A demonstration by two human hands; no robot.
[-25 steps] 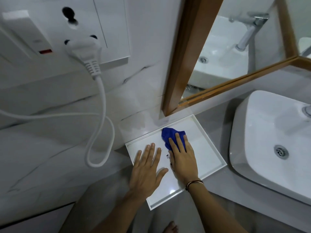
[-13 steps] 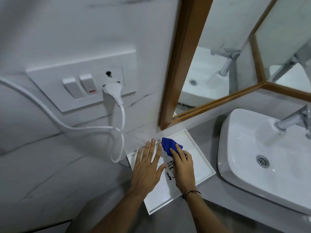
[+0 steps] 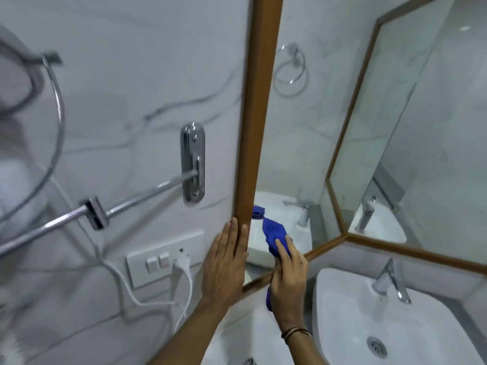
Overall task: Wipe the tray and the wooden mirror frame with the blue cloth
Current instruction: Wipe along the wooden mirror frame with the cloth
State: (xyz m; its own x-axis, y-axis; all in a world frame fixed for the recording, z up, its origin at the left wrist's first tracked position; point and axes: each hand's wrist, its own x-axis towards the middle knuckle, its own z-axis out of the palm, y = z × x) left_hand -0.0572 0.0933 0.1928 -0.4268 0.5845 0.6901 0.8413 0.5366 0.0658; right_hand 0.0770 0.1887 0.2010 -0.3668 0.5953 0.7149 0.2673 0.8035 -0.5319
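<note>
Looks like you're on the mirror half of the job now. Your left hand [image 3: 226,262] lies open and flat, fingers straight, against the lower stretch of the wooden mirror frame [image 3: 259,114] that runs up the middle of the frame. Your right hand [image 3: 288,279] is closed around the blue cloth [image 3: 274,233], bunched up and raised in front of the glass just right of that upright, near the frame's bottom corner. The tray [image 3: 232,346] only peeks out at the bottom centre, mostly behind your arms, so I can't tell if it's clean. My guess: the whole frame is left to wipe.
</note>
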